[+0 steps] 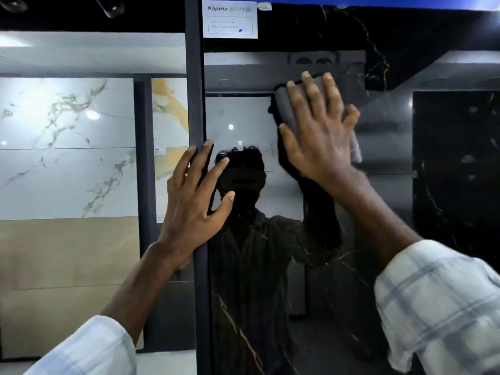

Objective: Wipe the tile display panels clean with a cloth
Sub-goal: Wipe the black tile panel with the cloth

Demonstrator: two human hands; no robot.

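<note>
Where the glossy black panel (pixel 351 307) with thin gold veins fills the right of the view, a grey cloth (pixel 290 109) lies flat against its upper part, pressed there by the right hand (pixel 320 131) with fingers straight and spread apart. The left hand (pixel 194 201) rests on the panel's dark frame (pixel 195 90) at its left edge, fingers straight and slightly apart, some reaching onto the glass-like face. The panel mirrors a person and the room's lights. At the panel's top left corner sits a white label (pixel 229 19). Left of the frame stand white marble-look tiles (pixel 67 147) above a beige tile (pixel 67 266). Checked sleeves (pixel 438 307) cover both forearms below the panel's middle.
</note>
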